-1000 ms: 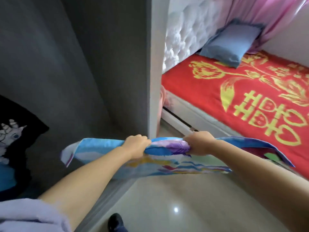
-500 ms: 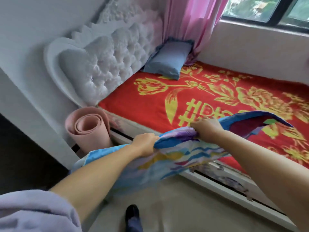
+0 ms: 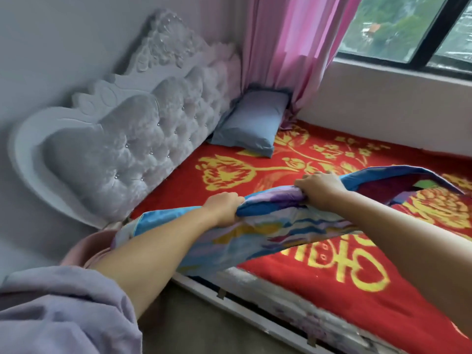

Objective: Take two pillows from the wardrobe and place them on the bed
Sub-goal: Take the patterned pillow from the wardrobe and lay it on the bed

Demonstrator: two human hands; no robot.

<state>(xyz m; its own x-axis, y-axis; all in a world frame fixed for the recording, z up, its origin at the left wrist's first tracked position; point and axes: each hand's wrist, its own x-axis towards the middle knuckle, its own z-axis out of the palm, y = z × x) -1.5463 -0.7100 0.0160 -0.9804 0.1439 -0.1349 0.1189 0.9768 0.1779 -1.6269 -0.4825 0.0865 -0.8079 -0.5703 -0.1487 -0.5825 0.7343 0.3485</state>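
Observation:
Both hands hold a flat, colourful pillow (image 3: 275, 226) with blue, purple and yellow patches by its upper edge. My left hand (image 3: 224, 204) grips it left of centre and my right hand (image 3: 319, 187) grips it right of centre. The pillow hangs over the near edge of the bed (image 3: 332, 284), which has a red cover with yellow flowers and characters. A plain blue pillow (image 3: 252, 126) lies at the far corner of the bed, against the headboard and the curtain.
A white tufted headboard (image 3: 132, 146) stands along the left wall. A rolled pink mat (image 3: 84, 249) leans at the bed's near-left corner, partly behind my left arm. Pink curtain (image 3: 293, 47) and a window (image 3: 408, 29) are behind the bed.
The view swung from the wardrobe to the bed. Both hands carried the colourful pillow to the right and forward, from beside the wardrobe to above the bed's near edge.

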